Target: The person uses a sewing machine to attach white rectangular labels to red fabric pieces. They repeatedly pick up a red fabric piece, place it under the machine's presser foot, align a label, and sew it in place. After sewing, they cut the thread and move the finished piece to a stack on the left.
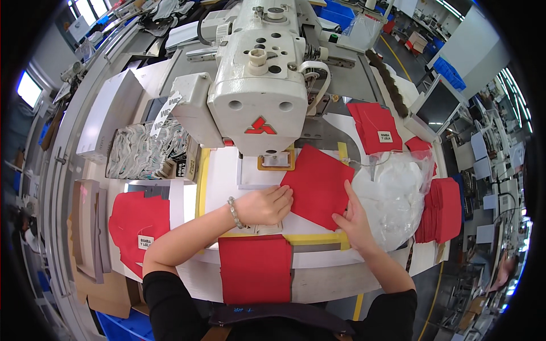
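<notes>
You've got a red stack (255, 270) at the near edge of the desk (324, 281). Past it, your left hand (263, 206) bunches its fingers against the red panel (318, 187), can't tell if pinching; right hand (359, 224), thumb and forefinger apart, is opposite. Panel's by the sewing machine (256, 91).

Lettered labels (385, 136) on red cloth (369, 120), emblem (261, 126) on machine (250, 94)

The bare left hand (263, 207) is showing its back, its fingers (280, 200) lying close together and pointing rightward. Down and left of it, the bare left forearm (193, 234) is slanting to a bent elbow below a black left sleeve (168, 304). To its right, the bare right hand (356, 221) is holding its forefinger (352, 197) upward, thumb (342, 221) pointing leftward, the two standing apart; the bare right forearm (388, 271) is slanting down and rightward from it.
</notes>
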`<state>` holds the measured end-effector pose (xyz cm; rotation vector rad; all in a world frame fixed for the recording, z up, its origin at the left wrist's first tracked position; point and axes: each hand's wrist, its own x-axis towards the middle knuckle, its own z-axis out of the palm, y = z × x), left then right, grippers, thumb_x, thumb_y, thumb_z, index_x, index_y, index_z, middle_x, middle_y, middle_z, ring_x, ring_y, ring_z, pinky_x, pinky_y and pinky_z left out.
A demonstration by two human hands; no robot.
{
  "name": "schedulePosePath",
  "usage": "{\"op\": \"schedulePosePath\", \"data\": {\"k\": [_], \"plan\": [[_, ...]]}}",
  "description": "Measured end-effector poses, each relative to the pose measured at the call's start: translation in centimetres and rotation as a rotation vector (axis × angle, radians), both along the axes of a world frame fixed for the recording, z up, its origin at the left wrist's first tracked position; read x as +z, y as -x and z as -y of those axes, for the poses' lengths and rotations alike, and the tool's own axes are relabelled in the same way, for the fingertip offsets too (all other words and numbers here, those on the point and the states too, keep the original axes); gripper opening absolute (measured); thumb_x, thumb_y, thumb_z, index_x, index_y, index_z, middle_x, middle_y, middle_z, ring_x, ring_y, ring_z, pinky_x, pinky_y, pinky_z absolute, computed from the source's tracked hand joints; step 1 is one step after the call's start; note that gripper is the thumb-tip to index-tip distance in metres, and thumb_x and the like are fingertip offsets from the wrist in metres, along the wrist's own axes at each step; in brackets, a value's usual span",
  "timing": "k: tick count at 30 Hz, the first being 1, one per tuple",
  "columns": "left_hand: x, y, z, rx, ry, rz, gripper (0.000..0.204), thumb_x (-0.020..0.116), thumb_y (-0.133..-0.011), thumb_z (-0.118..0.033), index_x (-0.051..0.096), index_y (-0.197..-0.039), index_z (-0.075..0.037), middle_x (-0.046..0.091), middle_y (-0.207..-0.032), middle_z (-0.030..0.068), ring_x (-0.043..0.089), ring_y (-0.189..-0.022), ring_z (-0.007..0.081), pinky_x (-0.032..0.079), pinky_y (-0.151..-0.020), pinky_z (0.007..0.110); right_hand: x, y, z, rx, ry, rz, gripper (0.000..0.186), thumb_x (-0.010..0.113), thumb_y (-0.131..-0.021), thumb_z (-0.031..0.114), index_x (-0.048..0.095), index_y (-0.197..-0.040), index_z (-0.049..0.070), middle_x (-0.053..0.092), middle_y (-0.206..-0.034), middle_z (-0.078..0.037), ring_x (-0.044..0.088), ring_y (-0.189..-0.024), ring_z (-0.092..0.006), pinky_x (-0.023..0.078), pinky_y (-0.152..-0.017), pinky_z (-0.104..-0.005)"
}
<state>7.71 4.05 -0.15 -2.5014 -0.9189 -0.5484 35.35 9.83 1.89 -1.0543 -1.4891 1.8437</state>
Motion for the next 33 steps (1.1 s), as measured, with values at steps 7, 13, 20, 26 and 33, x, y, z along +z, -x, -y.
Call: {"op": "schedulePosePath", "data": {"k": [7, 13, 20, 26, 33], "plan": [[-0.4, 1.5, -0.2, 0.063, 0.024, -0.009, 0.024, 0.060, -0.076, -0.010, 0.068, -0.095, 0.003, 0.070, -0.104, 0.0171, 0.070, -0.099, 0.0254, 0.058, -0.083, 0.034, -0.3, 0.9, -2.3, 0.124, -0.115, 0.162, 0.090, 0.057, -0.083, -0.012, 0.011, -0.157, 0.008, 0.040, -0.141, -0.011, 0.049, -0.070, -0.0043, 0.043, -0.063, -0.0212], [-0.8, 3.0, 0.3, 0.154, 0.034, -0.047, 0.026, 0.061, -0.075, -0.010, 0.067, -0.097, 0.003, 0.069, -0.106, 0.0174, 0.070, -0.099, 0.0253, 0.059, -0.081, 0.033, -1.1, 3.7, -4.6, 0.149, -0.203, 0.102, 0.087, 0.054, -0.084, -0.012, 0.013, -0.157, 0.011, 0.033, -0.151, -0.015, 0.049, -0.070, -0.0058, 0.046, -0.066, -0.0226], [-1.9, 4.7, 1.3, 0.308, 0.002, -0.090, 0.027, 0.062, -0.075, -0.009, 0.066, -0.098, 0.004, 0.068, -0.107, 0.0187, 0.070, -0.098, 0.0268, 0.059, -0.079, 0.033, -0.6, 6.2, -5.2, 0.250, -0.458, 0.025, 0.064, 0.049, -0.085, -0.013, 0.044, -0.144, 0.011, 0.031, -0.156, -0.011, 0.061, -0.090, -0.0120, 0.050, -0.075, -0.0247], [-2.0, 5.1, 1.4, 0.412, 0.015, -0.087, 0.028, 0.061, -0.076, -0.009, 0.066, -0.100, 0.004, 0.068, -0.108, 0.0190, 0.070, -0.098, 0.0270, 0.059, -0.079, 0.034, 0.0, 6.8, -5.7, 0.387, -0.724, 0.335, 0.045, 0.049, -0.082, -0.012, 0.064, -0.119, 0.008, 0.054, -0.138, -0.015, 0.059, -0.112, -0.0280, 0.047, -0.084, -0.0294], [-1.5, 5.4, 1.0, 0.441, 0.122, 0.095, 0.028, 0.069, -0.080, -0.017, 0.066, -0.101, 0.002, 0.067, -0.110, 0.0169, 0.069, -0.098, 0.0263, 0.058, -0.083, 0.035, -1.7, 7.2, -7.3, 0.440, -1.108, 0.327, 0.038, 0.055, -0.078, -0.007, 0.063, -0.113, 0.006, 0.052, -0.138, -0.014, 0.054, -0.118, -0.0383, 0.042, -0.108, -0.0457]]}}
